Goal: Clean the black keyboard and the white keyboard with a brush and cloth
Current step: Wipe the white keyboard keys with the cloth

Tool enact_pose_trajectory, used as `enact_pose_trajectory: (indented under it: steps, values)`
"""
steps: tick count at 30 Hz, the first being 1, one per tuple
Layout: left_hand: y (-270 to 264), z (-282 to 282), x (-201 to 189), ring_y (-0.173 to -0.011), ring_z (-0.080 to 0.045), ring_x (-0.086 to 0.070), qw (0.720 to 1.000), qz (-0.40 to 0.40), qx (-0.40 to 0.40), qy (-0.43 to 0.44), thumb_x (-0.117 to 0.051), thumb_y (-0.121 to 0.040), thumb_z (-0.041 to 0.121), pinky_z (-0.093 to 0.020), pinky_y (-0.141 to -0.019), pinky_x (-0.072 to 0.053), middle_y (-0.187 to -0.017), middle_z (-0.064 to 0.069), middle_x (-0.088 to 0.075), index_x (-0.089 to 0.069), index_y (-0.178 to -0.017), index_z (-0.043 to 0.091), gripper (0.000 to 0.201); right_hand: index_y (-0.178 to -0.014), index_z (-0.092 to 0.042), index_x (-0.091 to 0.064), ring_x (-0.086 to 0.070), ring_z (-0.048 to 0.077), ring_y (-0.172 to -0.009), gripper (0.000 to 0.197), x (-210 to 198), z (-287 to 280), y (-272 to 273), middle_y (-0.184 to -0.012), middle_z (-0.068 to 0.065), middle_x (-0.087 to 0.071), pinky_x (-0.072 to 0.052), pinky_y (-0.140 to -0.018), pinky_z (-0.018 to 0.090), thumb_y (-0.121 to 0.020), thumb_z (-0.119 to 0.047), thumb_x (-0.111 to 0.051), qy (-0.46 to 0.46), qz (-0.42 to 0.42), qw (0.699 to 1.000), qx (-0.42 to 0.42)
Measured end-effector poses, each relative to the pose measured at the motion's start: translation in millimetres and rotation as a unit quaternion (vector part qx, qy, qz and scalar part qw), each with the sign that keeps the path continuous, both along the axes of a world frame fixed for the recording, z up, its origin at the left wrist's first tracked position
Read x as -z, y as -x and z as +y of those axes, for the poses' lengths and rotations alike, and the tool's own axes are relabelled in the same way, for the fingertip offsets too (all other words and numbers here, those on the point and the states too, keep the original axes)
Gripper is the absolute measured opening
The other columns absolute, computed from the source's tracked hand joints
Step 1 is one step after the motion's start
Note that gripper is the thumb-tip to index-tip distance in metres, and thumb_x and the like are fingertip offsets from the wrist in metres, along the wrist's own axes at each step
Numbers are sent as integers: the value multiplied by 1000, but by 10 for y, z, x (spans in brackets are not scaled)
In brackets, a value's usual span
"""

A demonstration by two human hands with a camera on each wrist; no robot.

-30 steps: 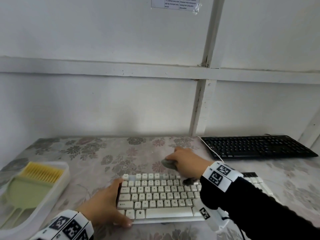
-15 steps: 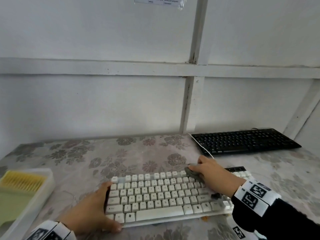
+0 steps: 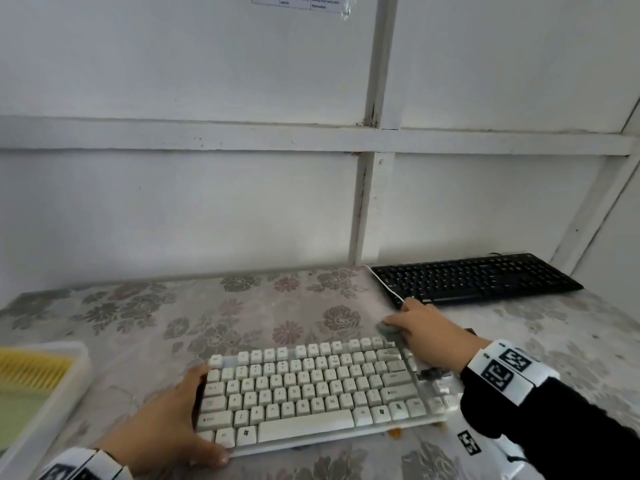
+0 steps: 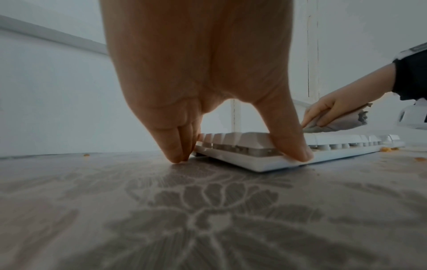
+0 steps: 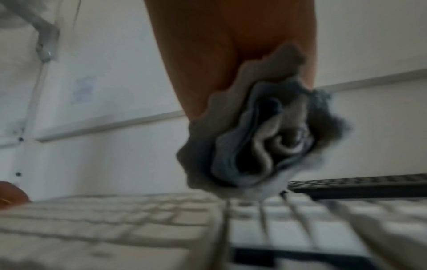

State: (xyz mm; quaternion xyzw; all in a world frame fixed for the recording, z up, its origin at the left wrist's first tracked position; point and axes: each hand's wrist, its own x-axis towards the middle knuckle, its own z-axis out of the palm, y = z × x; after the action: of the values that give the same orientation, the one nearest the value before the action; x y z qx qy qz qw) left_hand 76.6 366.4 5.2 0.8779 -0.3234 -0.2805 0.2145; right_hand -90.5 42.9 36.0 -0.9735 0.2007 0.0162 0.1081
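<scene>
The white keyboard [image 3: 308,389] lies on the flowered table in front of me. My left hand [image 3: 166,427] grips its left end, thumb on the front edge [image 4: 298,155] and fingers at the side. My right hand [image 3: 433,332] holds a bunched grey cloth [image 3: 389,329] against the keyboard's far right corner; the cloth [image 5: 261,138] fills the blurred right wrist view, and it shows as a grey wad [image 4: 337,122] in the left wrist view. The black keyboard [image 3: 474,278] sits at the back right, untouched. A yellow-green brush [image 3: 27,382] lies in a tray at the left.
The white tray [image 3: 65,400] stands at the table's left edge. A white cable [image 3: 384,284] runs past the black keyboard's left end. Small orange crumbs [image 3: 394,433] lie by the white keyboard's front edge. A white panelled wall closes the back.
My right hand has slid the cloth rightward along the white keyboard's top row to its far right corner. The left hand keeps its hold on the left end.
</scene>
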Motion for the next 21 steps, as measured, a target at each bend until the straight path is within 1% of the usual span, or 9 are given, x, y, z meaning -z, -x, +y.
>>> enact_pose_trajectory:
  steps: [3,5,8,12,14,16,17,19,21]
  values:
    - [-8,6,12,-104,6,-49,1000,7,-6,2,-82,-42,57,-11,-84,-38,-115,26,-47,-9,-138,39,122,-104,-29,-63,-44,10,-91,17,22,301,-116,-93,-12,-38,-42,-88,23,-96,-22,-51,-50,-13,997,-59]
    - [-9,14,21,-106,6,-49,1000,11,-7,6,-83,-41,56,-11,-85,-38,-117,26,-46,-10,-138,39,122,-104,-23,-61,-38,14,-91,19,77,400,-150,-97,-7,-34,-37,-83,26,-96,-16,-45,0,4,997,-79]
    - [-9,17,24,-109,4,-49,1000,5,-3,9,-83,-40,58,-12,-90,-38,-122,24,-46,-10,-139,39,124,-107,-22,-61,-37,14,-94,20,150,246,-77,-99,-5,-34,-42,-91,30,-95,-14,-47,19,17,999,-40]
    - [-2,8,25,-110,4,-48,1000,2,1,6,-83,-41,58,-12,-90,-36,-122,23,-45,-8,-140,37,126,-82,-23,-58,-47,15,-88,20,94,-30,97,-91,-8,-36,-47,-81,26,-95,-13,-47,21,21,998,52]
    - [9,3,26,-107,2,-48,1000,-9,2,0,-83,-45,55,-10,-86,-35,-118,23,-45,-7,-140,37,123,-64,-27,-43,-44,20,-88,36,26,-62,110,-90,-6,-33,-40,-75,27,-90,-1,-43,24,36,995,89]
    - [26,-6,21,-103,3,-49,1000,-17,-1,-2,-82,-47,52,-9,-82,-35,-112,23,-46,-7,-139,37,120,-61,-26,-39,-42,21,-89,39,-18,-57,88,-88,-6,-31,-36,-70,26,-84,5,-39,22,35,994,97]
    - [26,-4,20,-103,3,-50,1000,-18,-2,1,-82,-46,52,-9,-82,-36,-112,23,-47,-8,-139,37,120,-65,-26,-48,-43,20,-89,36,-27,-39,59,-86,-8,-32,-40,-72,25,-86,2,-42,19,25,996,78]
    - [22,12,14,-106,4,-50,1000,-12,0,7,-82,-43,54,-9,-85,-36,-116,23,-48,-9,-139,37,121,-93,-26,-65,-48,18,-95,21,-12,88,23,-94,-10,-39,-45,-87,27,-94,-13,-49,-18,4,1000,22]
    - [24,21,-7,-107,5,-49,1000,-3,1,12,-81,-41,55,-8,-85,-37,-119,24,-48,-10,-139,38,122,-121,-22,-61,-47,20,-107,30,42,185,10,-113,-3,-45,-39,-95,28,-96,-14,-46,-35,10,999,-28]
